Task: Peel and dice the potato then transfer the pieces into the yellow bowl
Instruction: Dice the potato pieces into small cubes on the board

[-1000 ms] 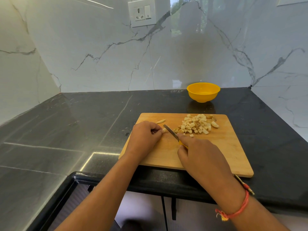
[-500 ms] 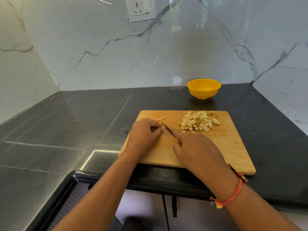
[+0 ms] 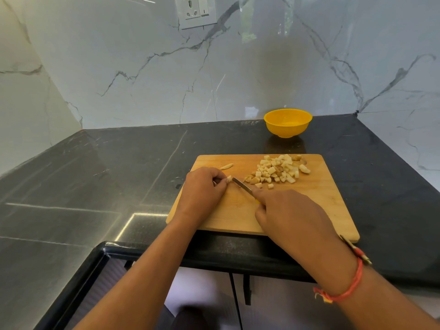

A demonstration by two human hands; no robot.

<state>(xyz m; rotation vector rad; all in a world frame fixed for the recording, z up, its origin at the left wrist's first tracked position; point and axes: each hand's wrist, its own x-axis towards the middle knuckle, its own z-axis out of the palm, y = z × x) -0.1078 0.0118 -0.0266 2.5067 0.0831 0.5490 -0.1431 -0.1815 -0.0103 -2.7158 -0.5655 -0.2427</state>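
My dark stone countertop [image 3: 100, 182] meets white marble-veined walls [image 3: 262, 75] behind and to either side. A white wall socket [image 3: 195, 10] sits above it. Light glints off the counter's polished surface.

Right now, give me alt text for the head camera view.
On a wooden cutting board, the left hand pinches a last potato strip while the right hand holds a knife beside it. A pile of diced potato lies behind; the yellow bowl looks empty.
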